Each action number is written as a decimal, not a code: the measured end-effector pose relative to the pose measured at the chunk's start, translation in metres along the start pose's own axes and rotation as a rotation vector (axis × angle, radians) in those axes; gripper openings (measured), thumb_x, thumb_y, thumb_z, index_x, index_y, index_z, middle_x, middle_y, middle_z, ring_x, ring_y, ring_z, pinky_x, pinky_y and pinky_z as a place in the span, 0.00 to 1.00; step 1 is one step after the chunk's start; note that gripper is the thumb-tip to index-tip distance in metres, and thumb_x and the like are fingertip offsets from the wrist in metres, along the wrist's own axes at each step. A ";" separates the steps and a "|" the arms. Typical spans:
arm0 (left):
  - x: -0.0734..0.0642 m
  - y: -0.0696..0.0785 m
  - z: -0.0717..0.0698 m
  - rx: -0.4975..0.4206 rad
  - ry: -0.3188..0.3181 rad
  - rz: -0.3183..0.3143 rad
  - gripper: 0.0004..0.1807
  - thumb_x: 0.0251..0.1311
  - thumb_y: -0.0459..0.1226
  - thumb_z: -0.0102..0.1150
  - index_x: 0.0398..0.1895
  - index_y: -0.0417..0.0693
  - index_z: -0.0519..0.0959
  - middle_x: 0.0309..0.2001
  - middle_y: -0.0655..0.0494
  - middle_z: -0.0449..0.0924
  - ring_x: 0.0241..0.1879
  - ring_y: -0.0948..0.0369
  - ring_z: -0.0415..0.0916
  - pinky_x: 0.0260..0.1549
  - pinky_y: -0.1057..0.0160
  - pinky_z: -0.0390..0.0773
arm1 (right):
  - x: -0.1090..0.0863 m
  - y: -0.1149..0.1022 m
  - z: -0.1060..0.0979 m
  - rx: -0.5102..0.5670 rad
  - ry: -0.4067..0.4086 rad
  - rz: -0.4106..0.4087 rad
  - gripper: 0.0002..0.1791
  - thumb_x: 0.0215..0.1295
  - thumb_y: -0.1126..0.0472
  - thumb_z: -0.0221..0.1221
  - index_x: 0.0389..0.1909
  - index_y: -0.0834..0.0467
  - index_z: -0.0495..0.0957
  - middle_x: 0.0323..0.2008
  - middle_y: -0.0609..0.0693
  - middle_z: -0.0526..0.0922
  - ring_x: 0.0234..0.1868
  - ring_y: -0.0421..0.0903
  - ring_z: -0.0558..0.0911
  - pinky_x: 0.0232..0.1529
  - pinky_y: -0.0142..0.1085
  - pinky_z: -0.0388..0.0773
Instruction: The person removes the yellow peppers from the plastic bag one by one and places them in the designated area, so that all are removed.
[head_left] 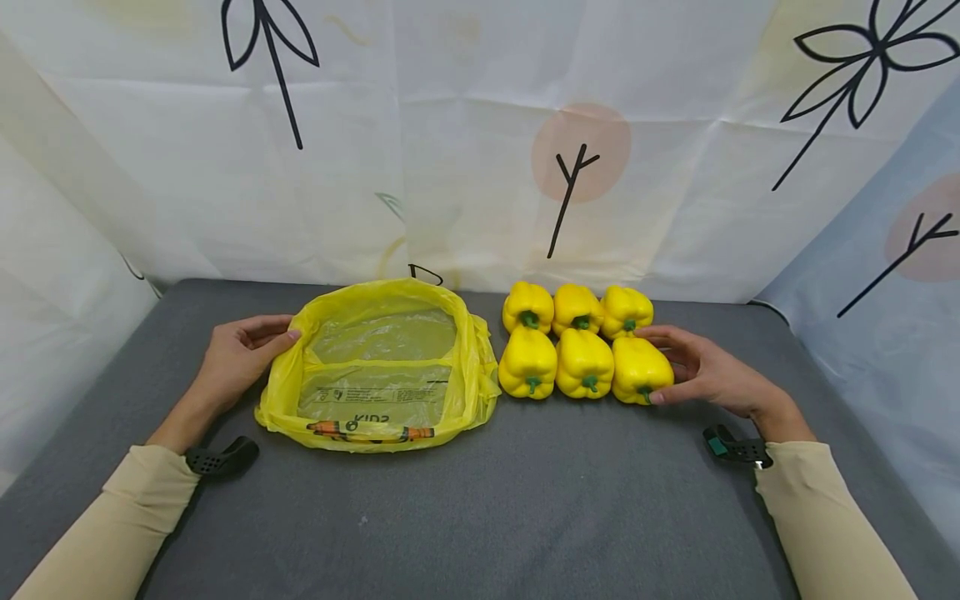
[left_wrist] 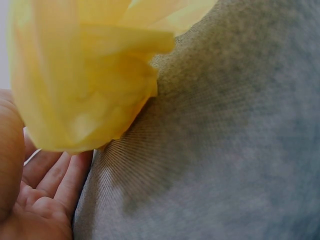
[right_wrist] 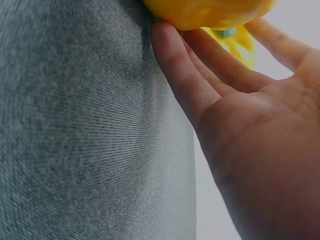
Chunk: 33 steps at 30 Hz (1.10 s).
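Observation:
A yellow plastic bag (head_left: 480,367) lies with its mouth spread wide on the left half of the table. My left hand (head_left: 242,354) pinches the bag's left rim between thumb and fingers; in the left wrist view the yellow film (left_wrist: 85,95) hides the fingertips. Several yellow bell peppers with green stems stand in two rows right of the bag. Around the front right bell pepper (head_left: 639,367), my right hand (head_left: 712,379) has its thumb near the stem and its fingers at the far side. The right wrist view shows fingers (right_wrist: 180,75) touching that pepper's underside.
A grey cloth-covered table (head_left: 480,517) carries everything. White printed fabric (head_left: 465,167) hangs along the back edge and both sides. The back row of peppers (head_left: 577,308) stands close to that fabric. Dark bands (head_left: 222,458) sit on both wrists.

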<state>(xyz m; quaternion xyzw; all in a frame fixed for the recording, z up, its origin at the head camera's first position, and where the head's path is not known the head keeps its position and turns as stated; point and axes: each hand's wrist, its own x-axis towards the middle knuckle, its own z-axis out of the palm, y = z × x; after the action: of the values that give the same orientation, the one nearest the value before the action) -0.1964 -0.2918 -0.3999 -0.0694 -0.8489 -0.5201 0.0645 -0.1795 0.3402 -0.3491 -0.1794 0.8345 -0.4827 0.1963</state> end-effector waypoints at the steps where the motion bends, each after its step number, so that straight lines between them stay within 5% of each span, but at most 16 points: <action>1: 0.000 0.000 0.000 -0.002 0.000 -0.001 0.27 0.71 0.42 0.63 0.62 0.27 0.76 0.42 0.80 0.79 0.41 0.79 0.79 0.38 0.78 0.80 | 0.000 0.000 0.000 0.000 0.000 0.003 0.49 0.57 0.67 0.73 0.77 0.61 0.56 0.72 0.66 0.59 0.59 0.33 0.76 0.54 0.33 0.80; 27: -0.001 0.001 0.000 0.002 0.009 -0.008 0.28 0.71 0.43 0.62 0.62 0.28 0.75 0.42 0.80 0.78 0.42 0.79 0.78 0.38 0.78 0.80 | -0.010 -0.006 -0.008 -0.036 0.030 -0.054 0.43 0.65 0.69 0.67 0.77 0.62 0.56 0.71 0.66 0.62 0.62 0.36 0.73 0.54 0.34 0.80; 33: -0.001 0.000 0.000 0.008 0.011 -0.009 0.28 0.71 0.43 0.62 0.62 0.28 0.76 0.42 0.80 0.78 0.42 0.79 0.78 0.39 0.79 0.79 | -0.014 -0.010 -0.012 -0.089 0.133 -0.084 0.37 0.71 0.67 0.62 0.77 0.60 0.58 0.67 0.67 0.67 0.60 0.38 0.76 0.51 0.32 0.81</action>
<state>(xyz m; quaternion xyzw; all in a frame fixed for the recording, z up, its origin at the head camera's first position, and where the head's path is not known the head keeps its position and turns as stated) -0.1958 -0.2921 -0.4000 -0.0626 -0.8510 -0.5171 0.0670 -0.1719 0.3511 -0.3327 -0.1901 0.8581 -0.4636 0.1117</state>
